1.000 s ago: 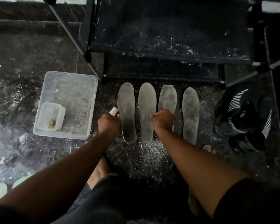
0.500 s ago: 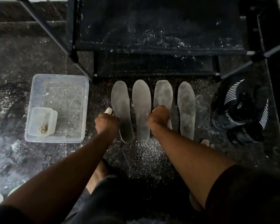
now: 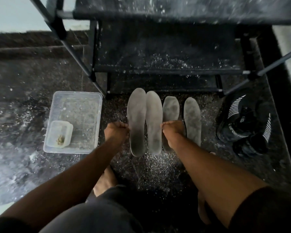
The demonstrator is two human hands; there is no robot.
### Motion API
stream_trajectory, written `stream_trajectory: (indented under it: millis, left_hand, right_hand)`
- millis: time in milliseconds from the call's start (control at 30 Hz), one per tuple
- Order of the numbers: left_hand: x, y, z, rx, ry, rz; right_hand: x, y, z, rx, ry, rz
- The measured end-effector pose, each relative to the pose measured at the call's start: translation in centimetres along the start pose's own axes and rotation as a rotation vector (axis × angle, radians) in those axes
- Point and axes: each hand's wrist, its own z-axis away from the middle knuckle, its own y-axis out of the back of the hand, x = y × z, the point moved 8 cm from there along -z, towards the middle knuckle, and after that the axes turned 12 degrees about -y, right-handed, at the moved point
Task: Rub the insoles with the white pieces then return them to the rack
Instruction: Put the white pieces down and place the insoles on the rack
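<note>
Four grey insoles lie side by side in front of the black rack [image 3: 166, 70]. My left hand [image 3: 116, 132] pinches the left edge of the leftmost insole [image 3: 136, 120]. My right hand [image 3: 172, 130] pinches the right edge of the second insole [image 3: 154, 121]. These two insoles are raised off the floor and touch along their inner edges. The third insole [image 3: 171, 108] and the fourth insole [image 3: 191, 120] stay on the floor, the third partly hidden behind my right hand. No white piece shows in either hand.
A clear plastic tub [image 3: 91, 98] stands on the floor at the left, with a small clear container [image 3: 60, 133] inside it. Black sports shoes [image 3: 242, 123] lie at the right. White shavings cover the dark floor and the rack's shelves. My bare feet are below.
Both hands have taken the two left insoles by their outer edges and lifted them off the floor. The white piece seen earlier at my left hand no longer shows.
</note>
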Motion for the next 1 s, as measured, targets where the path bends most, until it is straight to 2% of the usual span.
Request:
stream_trajectory:
  millis: [300, 667, 800, 867, 1000]
  left_hand:
    - [6.8, 6.1, 6.3, -0.074, -0.085, 0.193]
    - [15.3, 12.0, 13.6, -0.197, -0.261, 0.228]
    - [18.7, 13.4, 15.8, -0.197, -0.234, 0.386]
    - [21.2, 14.3, 16.5, -0.129, -0.276, 0.394]
    - [25.0, 13.0, 17.0, -0.156, -0.282, 0.353]
  right_hand:
    - [-2.9, 6.1, 10.9, 0.079, 0.129, -0.054]
    - [-7.5, 12.5, 23.4, 0.095, 0.361, -0.255]
    - [-11.4, 13.8, 25.6, 0.046, 0.402, -0.427]
    - [-13.2, 14.2, 26.8, 0.027, 0.402, -0.452]
    - [-16.1, 14.7, 27.2, -0.008, 0.331, -0.624]
